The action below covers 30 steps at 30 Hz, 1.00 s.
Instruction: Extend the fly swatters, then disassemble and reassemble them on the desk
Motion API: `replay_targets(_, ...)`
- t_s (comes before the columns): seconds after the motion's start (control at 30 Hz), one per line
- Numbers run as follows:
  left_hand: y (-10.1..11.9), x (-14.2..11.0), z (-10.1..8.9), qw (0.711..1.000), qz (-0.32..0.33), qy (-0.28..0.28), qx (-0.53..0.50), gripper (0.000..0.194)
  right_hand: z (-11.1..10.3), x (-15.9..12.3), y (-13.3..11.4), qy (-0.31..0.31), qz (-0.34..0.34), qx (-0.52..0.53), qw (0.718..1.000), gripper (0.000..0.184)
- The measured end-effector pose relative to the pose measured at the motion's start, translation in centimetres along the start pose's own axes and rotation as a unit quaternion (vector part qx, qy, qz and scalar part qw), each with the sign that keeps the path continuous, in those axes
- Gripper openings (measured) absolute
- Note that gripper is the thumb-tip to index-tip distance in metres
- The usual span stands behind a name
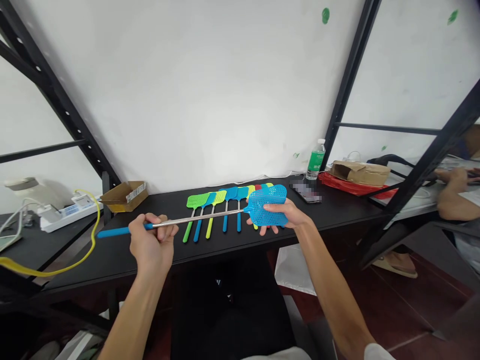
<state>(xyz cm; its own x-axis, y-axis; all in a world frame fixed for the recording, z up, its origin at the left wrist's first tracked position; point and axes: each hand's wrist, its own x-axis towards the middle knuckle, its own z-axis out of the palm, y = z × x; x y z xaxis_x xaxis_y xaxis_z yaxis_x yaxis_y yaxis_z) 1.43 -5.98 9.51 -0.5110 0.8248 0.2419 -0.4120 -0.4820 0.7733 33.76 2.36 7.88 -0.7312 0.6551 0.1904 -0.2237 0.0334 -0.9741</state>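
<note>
Head view: my left hand (pixel 152 243) clenched round the steel shaft of a blue plastic fly swatter (pixel 197 218), just ahead of its blue grip (pixel 116 232). My right hand (pixel 275 218) grasps the mesh head (pixel 267 206), held above the far row of colored swatters (pixel 225 225) lying on the black counter (pixel 112 262).

Air above L hand (pixel 152 242) & R hand (pixel 277 215) open; swatter row (pixel 230 194) on desk (pixel 112 265), shelf post (pixel 416 185) block fwd.

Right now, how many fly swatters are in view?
At least 9: a blue fly swatter, shaft in the left hand, head in the right hand, and at least eight more fly swatters side by side on the black table. More may be hidden behind the held head.
</note>
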Motion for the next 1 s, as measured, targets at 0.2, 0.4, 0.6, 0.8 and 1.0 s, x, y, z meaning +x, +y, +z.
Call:
replay_targets(0.2, 0.4, 0.3, -0.2, 0.997, -0.049, -0.045, 0.028, 0.029, -0.1, 0.0, 0.0, -0.013, 0.014, -0.024, 1.000, 0.053)
replay_targets(0.4, 2.6, 2.5, -2.5, 0.998, -0.001, 0.002, 0.070, 0.010, -2.3, -2.1, -0.7, 0.057, 0.009, -0.048, 0.997, 0.047)
replay_targets(0.6, 4.6, 3.7, -6.0, 0.934, 0.010, -0.130, 0.333, 0.022, -3.6, -3.6, -1.4, 0.088, 0.019, -0.069, 0.994, 0.048)
replay_targets(0.8, 4.6, 3.6, -6.5, 0.879, -0.030, -0.215, 0.424, 0.019, -3.6, -3.8, -1.4, 0.106, 0.021, -0.061, 0.992, 0.040)
replay_targets(1.0, 3.9, 2.4, -4.7, 0.872, -0.011, -0.242, 0.426, 0.021, -3.1, -3.5, -1.4, 0.128, 0.017, -0.060, 0.990, 0.033)
